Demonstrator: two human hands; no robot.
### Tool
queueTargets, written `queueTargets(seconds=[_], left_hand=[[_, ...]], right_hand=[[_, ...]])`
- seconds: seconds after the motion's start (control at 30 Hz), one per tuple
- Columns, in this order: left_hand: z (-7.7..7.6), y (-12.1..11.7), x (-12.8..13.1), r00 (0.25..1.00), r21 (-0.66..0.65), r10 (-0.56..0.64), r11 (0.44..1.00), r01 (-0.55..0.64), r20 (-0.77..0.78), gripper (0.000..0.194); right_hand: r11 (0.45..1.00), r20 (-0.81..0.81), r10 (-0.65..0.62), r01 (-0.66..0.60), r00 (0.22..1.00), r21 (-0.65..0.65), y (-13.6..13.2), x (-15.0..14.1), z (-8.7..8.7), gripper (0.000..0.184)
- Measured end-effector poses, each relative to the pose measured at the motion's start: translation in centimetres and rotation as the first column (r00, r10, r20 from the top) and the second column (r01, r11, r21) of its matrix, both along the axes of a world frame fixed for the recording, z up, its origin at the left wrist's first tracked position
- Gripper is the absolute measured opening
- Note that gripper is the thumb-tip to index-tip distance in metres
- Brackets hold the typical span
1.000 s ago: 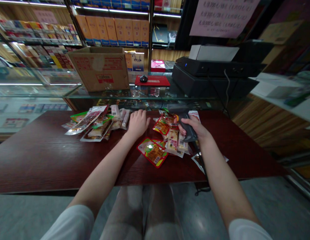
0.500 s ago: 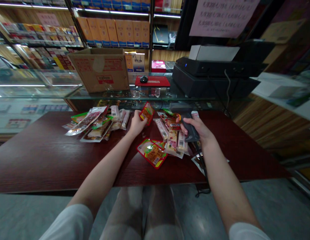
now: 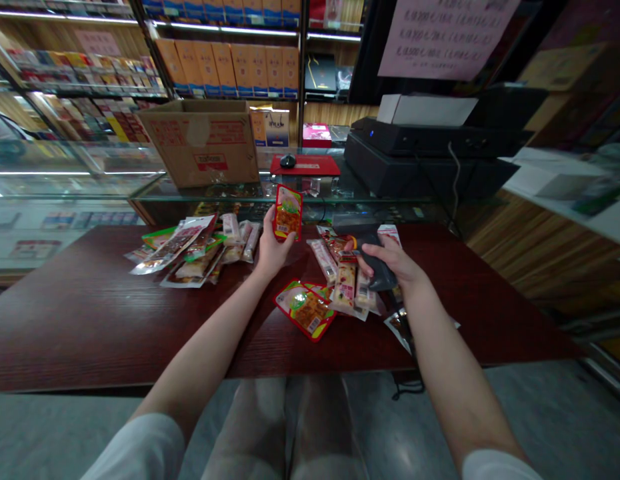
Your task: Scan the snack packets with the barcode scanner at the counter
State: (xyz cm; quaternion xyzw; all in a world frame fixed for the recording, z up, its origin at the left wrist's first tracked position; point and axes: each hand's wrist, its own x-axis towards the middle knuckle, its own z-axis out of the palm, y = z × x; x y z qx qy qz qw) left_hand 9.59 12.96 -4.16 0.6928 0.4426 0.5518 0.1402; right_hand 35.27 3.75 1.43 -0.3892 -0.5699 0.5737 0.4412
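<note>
Between the thumb and fingers of my left hand (image 3: 275,248), a red-edged snack packet (image 3: 289,210) stands upright, its printed face toward me. My right hand (image 3: 390,260) is wrapped round a dark handheld barcode scanner (image 3: 380,272), with an orange part near the index finger. The scanner's cable runs down past the table edge. Under and beside the scanner lie wrapped snack bars (image 3: 345,283) and other packets. More red-edged snack packets (image 3: 310,310) lie overlapping on the table between my forearms. A pile of mixed snack packets (image 3: 190,250) lies left of my left hand.
The dark red wooden table (image 3: 90,320) spans the front. Behind it, a glass counter (image 3: 230,193) carries an open cardboard box (image 3: 205,150), a black mouse (image 3: 288,161) on a red mat and a black cash register (image 3: 420,157). Stocked shelves (image 3: 230,63) stand farther back.
My left hand has turned the snack packet upright and raised it slightly, so its front now faces me. My right hand, holding the scanner, has barely shifted.
</note>
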Motion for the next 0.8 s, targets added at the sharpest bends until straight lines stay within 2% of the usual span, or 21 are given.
queueTargets(seconds=[0.17,0.27,0.37,0.43,0.53,0.6,0.67,0.8], left_hand=[[0.2,-0.3,0.3,0.998,0.041,0.032,0.999,-0.03,-0.047,0.075],[0.9,-0.8,0.3,0.994,0.03,0.034,0.999,-0.031,-0.105,0.074],[2.9,-1.4,-0.4,0.983,-0.001,0.063,0.998,-0.064,-0.173,0.07],[5.1,-1.8,-1.6,0.953,-0.017,0.166,0.984,-0.176,-0.252,0.067],[8.3,-2.6,-4.6,0.844,-0.036,0.375,0.907,-0.419,-0.384,0.064],[9.6,-3.1,-7.1,0.765,-0.061,0.444,0.847,-0.529,-0.467,0.061],[9.9,-3.6,-9.4,0.702,-0.086,0.467,0.798,-0.597,-0.538,0.059],[8.7,-4.3,-12.5,0.612,-0.11,0.472,0.729,-0.676,-0.634,0.053]], right_hand=[[1.0,-0.042,-0.009,0.01,0.999,0.014,0.0,-0.3,-0.1,0.036],[1.0,-0.06,-0.018,0.017,0.998,-0.013,0.0,-0.2,-0.1,0.036],[0.999,-0.075,-0.037,0.035,0.997,-0.03,0.2,0.1,-0.3,0.037],[0.999,-0.079,-0.042,0.039,0.996,-0.034,0.3,0.3,-0.6,0.036],[0.998,-0.07,-0.042,0.038,0.997,-0.046,0.4,0.4,-1.0,0.034],[0.998,-0.059,-0.043,0.039,0.997,-0.054,0.5,0.4,-1.2,0.033],[0.998,-0.051,-0.042,0.039,0.998,-0.055,0.5,0.3,-1.2,0.033],[0.998,-0.052,-0.031,0.028,0.998,-0.059,0.5,0.2,-1.2,0.033]])
